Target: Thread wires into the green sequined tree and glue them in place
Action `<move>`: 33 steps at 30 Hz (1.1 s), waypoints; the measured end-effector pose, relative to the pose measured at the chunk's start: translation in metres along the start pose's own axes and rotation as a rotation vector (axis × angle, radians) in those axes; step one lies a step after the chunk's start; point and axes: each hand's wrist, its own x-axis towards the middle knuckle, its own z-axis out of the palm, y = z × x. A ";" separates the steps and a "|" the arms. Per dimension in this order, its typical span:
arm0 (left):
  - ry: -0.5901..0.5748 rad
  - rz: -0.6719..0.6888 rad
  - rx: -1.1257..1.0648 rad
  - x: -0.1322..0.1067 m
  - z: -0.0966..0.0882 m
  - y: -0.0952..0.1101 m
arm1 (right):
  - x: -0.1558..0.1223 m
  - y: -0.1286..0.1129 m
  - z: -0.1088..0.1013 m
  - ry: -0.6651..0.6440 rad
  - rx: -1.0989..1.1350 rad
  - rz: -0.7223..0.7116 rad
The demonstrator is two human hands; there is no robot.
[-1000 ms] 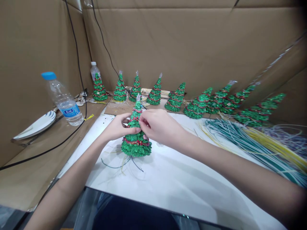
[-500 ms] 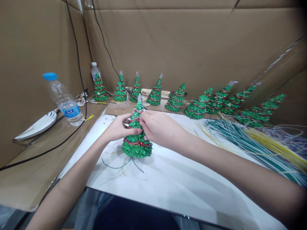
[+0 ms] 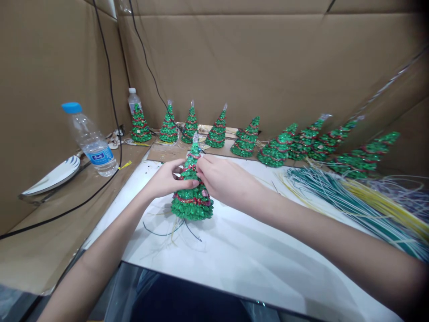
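A small glittery green Christmas tree with red garland and a clear tip stands upright on the white tabletop. My left hand grips it from the left, thumb across its front and fingers partly hidden behind it. Against its upper right side, my right hand is closed in a pinch; whatever lies between those fingertips is hidden. Just below them a small pink piece shows on the tree. Thin loose wires stick out from under the base toward me.
Several similar trees stand in a row along the cardboard back wall. Bundles of green, white and yellow wires lie at right. At left are a water bottle, a white fan-shaped board and a black cable.
My right hand has shifted very slightly on the tree, and more of the pink piece shows below it. My left hand keeps the same hold.
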 end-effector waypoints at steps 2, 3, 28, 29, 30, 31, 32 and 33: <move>0.001 -0.007 0.000 0.000 0.000 0.001 | 0.001 0.000 0.000 0.008 0.027 -0.007; 0.002 -0.009 -0.001 0.000 0.000 0.001 | 0.001 0.000 -0.001 0.013 0.041 -0.007; -0.022 -0.016 -0.057 -0.002 0.000 0.002 | 0.006 0.018 0.006 0.086 0.645 0.070; -0.026 -0.021 -0.065 -0.002 0.000 0.003 | 0.004 0.020 0.006 0.063 0.717 0.104; -0.028 -0.025 -0.069 -0.002 0.000 0.003 | 0.003 0.022 0.008 0.047 0.792 0.143; -0.030 -0.028 -0.068 -0.002 0.000 0.004 | 0.002 0.024 0.010 0.057 0.859 0.182; -0.031 -0.030 -0.063 -0.003 0.000 0.004 | 0.001 0.027 0.013 0.097 0.914 0.211; -0.029 -0.032 -0.056 -0.003 0.000 0.005 | 0.000 0.029 0.018 0.161 0.957 0.229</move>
